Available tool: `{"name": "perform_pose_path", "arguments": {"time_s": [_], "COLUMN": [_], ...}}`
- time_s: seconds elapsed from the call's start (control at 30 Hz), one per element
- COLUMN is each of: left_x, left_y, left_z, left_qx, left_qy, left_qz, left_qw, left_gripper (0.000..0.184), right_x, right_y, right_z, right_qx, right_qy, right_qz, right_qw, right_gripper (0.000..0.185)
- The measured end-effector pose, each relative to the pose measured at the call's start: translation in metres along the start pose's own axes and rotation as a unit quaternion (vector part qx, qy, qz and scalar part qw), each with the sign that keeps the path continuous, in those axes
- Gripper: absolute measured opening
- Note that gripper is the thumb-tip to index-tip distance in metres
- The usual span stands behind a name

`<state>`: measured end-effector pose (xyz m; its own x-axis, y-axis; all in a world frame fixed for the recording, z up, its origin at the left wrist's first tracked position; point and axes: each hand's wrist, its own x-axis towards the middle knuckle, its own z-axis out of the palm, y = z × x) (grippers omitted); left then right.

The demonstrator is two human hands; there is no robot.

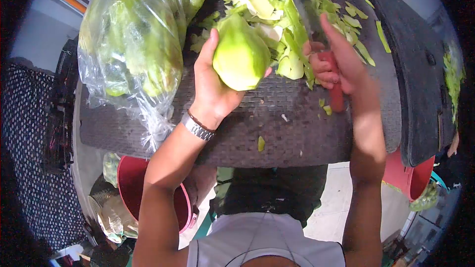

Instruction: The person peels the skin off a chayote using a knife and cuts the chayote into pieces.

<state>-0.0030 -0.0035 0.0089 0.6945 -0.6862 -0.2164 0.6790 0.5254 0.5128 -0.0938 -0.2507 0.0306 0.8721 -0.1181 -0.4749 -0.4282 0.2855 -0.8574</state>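
Note:
My left hand point(215, 81) cups a green papaya point(241, 54) from below and the side, the thumb along its left face. The fruit's skin is pared off, leaving a faceted, pale green surface. In my right hand point(341, 62) is a knife point(304, 7), its red handle in my curled fingers and my thumb stretched out. Its wide dark blade points up and away, apart from the fruit. Behind both hands lies a heap of green and whitish peelings point(292, 52), partly hidden by the fruit and blade.
A knotted clear plastic bag point(131, 44) of green fruits stands on the dark woven-textured tabletop point(277, 141) at left. A black board-like panel point(415, 69) borders the right side. Red buckets point(129, 180) sit below the table on both sides. Scraps of peel dot the surface.

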Motion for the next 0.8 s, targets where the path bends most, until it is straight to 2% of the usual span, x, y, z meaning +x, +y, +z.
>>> {"name": "perform_pose_path", "arguments": {"time_s": [0.03, 0.07, 0.13, 0.17, 0.23, 0.27, 0.33, 0.37, 0.47, 0.5, 0.6, 0.63, 0.8], "left_x": [-0.003, -0.003, -0.003, 0.0, 0.007, 0.004, -0.003, -0.003, 0.008, 0.011, 0.003, 0.001, 0.005], "left_y": [0.0, 0.0, 0.001, 0.0, -0.005, -0.005, 0.006, 0.006, 0.007, 0.007, 0.003, 0.0, -0.002], "left_z": [0.003, 0.002, -0.003, -0.009, -0.016, -0.015, -0.013, -0.007, -0.027, -0.025, -0.014, -0.005, -0.008], "left_qx": [0.006, 0.008, 0.01, 0.002, -0.015, -0.022, -0.017, -0.043, -0.083, -0.07, -0.009, 0.031, -0.024], "left_qy": [0.011, 0.004, -0.01, -0.006, 0.001, 0.005, -0.032, -0.046, -0.109, -0.083, -0.089, -0.046, -0.094], "left_qz": [-0.002, -0.008, -0.016, 0.003, 0.042, 0.029, -0.026, -0.024, -0.067, -0.06, -0.045, -0.039, -0.098], "left_qw": [1.0, 1.0, 1.0, 1.0, 0.999, 0.999, 0.999, 0.998, 0.988, 0.992, 0.995, 0.998, 0.99], "left_gripper": [0.068, 0.067, 0.066, 0.063, 0.057, 0.057, 0.055, 0.054, 0.055, 0.055, 0.054, 0.056, 0.054], "right_x": [0.002, 0.005, 0.009, 0.005, -0.014, -0.021, -0.024, -0.024, -0.022, -0.023, -0.023, -0.024, -0.024], "right_y": [0.006, 0.012, 0.023, 0.027, 0.028, 0.029, 0.033, 0.035, 0.038, 0.036, 0.03, 0.029, 0.031], "right_z": [0.008, 0.014, 0.029, 0.036, 0.056, 0.064, 0.075, 0.078, 0.077, 0.076, 0.072, 0.072, 0.07], "right_qx": [-0.029, -0.119, -0.292, -0.322, -0.407, -0.446, -0.467, -0.477, -0.528, -0.534, -0.546, -0.545, -0.561], "right_qy": [0.041, 0.069, 0.117, 0.095, 0.06, 0.042, 0.029, 0.022, 0.068, 0.072, 0.076, 0.072, 0.065], "right_qz": [-0.004, -0.098, -0.278, -0.322, -0.361, -0.379, -0.402, -0.412, -0.405, -0.4, -0.387, -0.384, -0.37], "right_qw": [0.999, 0.986, 0.908, 0.885, 0.837, 0.81, 0.787, 0.776, 0.743, 0.741, 0.739, 0.742, 0.738], "right_gripper": [0.075, 0.07, 0.062, 0.054, 0.051, 0.051, 0.051, 0.051, 0.063, 0.064, 0.066, 0.067, 0.067]}}
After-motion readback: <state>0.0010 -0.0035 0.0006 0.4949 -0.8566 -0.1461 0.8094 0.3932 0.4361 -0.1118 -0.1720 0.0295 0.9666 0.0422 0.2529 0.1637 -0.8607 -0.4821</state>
